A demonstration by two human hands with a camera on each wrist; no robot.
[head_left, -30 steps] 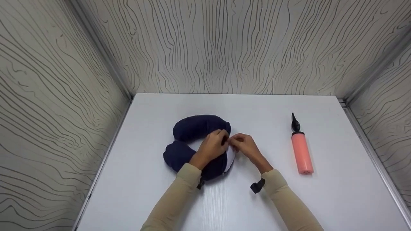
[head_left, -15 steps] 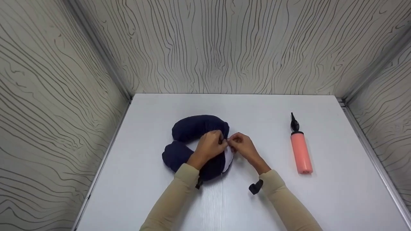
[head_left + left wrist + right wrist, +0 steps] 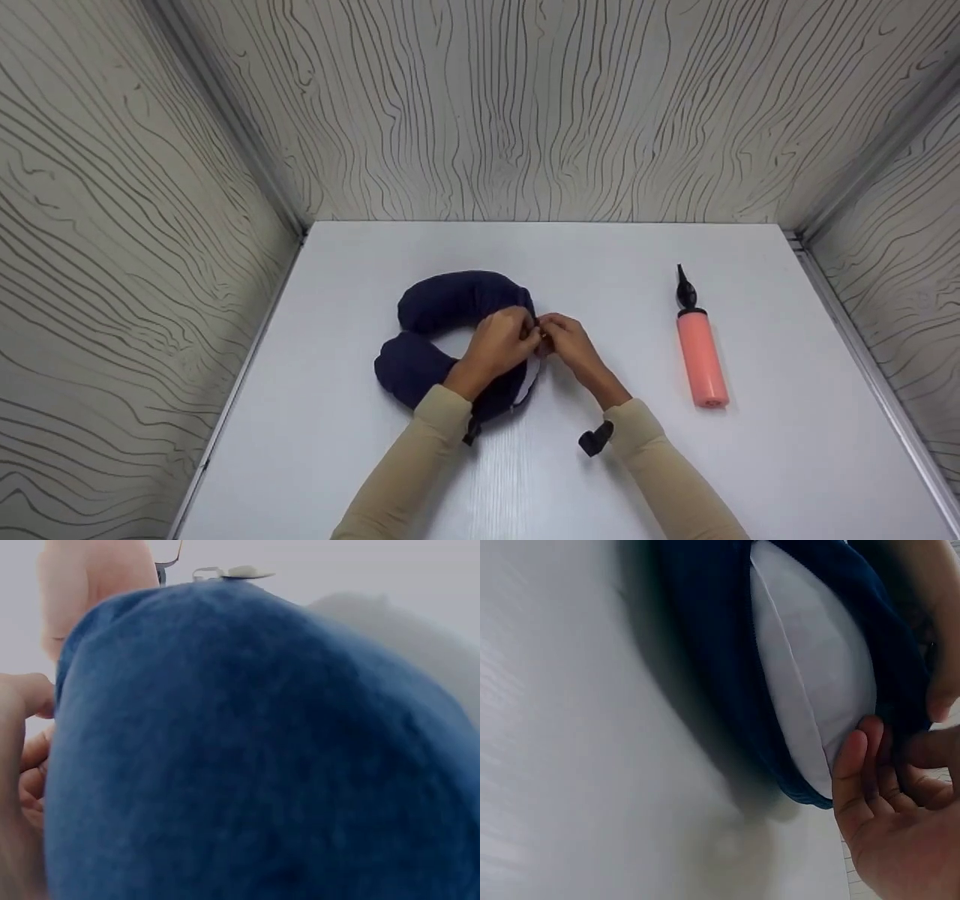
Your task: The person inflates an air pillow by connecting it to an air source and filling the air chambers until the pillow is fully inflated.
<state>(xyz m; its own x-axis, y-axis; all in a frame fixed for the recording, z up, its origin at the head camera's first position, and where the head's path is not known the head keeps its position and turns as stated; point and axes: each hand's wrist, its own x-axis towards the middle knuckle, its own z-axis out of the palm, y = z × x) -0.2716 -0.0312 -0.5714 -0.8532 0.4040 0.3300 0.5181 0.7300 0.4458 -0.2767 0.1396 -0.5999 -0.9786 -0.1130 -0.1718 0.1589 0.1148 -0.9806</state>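
Observation:
A navy U-shaped neck pillow [image 3: 439, 300] lies on the table, its closed curve to the right. In the right wrist view, the cover's zipper [image 3: 759, 667] is parted and a white inner pillow [image 3: 817, 645] shows through the gap. My left hand [image 3: 496, 341] reaches over the pillow and pinches the cover at its outer right edge. Opposite it, my right hand [image 3: 571, 345] pinches that same edge where the opening ends, fingertips close to the left hand's. The bit between the fingertips is hidden. Blue fabric [image 3: 247, 742] fills most of the left wrist view.
A pink hand pump [image 3: 703, 360] with a black nozzle lies on the right of the white table [image 3: 787, 450]. Wood-patterned panels [image 3: 525, 112] stand behind and on both sides. Black wrist camera mounts [image 3: 596, 439] stick out by the sleeves.
Both hands stay at the pillow's right edge, with small shifts of the fingers. Less of the white inner pillow shows beside them in the head view.

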